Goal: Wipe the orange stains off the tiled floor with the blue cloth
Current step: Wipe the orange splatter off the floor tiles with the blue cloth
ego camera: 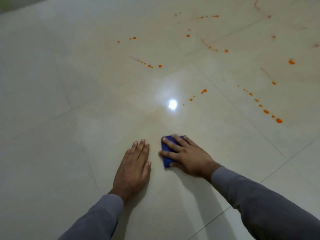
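**One cloth, two hands, many orange spots**

While the right hand (186,157) lies flat on top of it, the one blue cloth (167,153) sits folded on the tiled floor (69,84) near the person, just right of centre. That hand's fingers are spread and nearly straight, pressing down on the cloth instead of curling round it; the cloth's left edge and far corner show past the fingertips. Just to its left, apart from the cloth, the left hand (134,168) rests palm-down on bare tile, fingers straight and close together, holding nothing. Two grey sleeves (259,201) run back toward the near edge.

Orange stains (278,120) lie farther out, all well apart from the cloth. At least five dotted trails can be counted: one at far centre, one at far right of centre, one along the top, one short one beside the bright glare (172,104), and one running down the right side, ending in the largest drop. Loose single spots sit among them; the faint ones are too small to count exactly.
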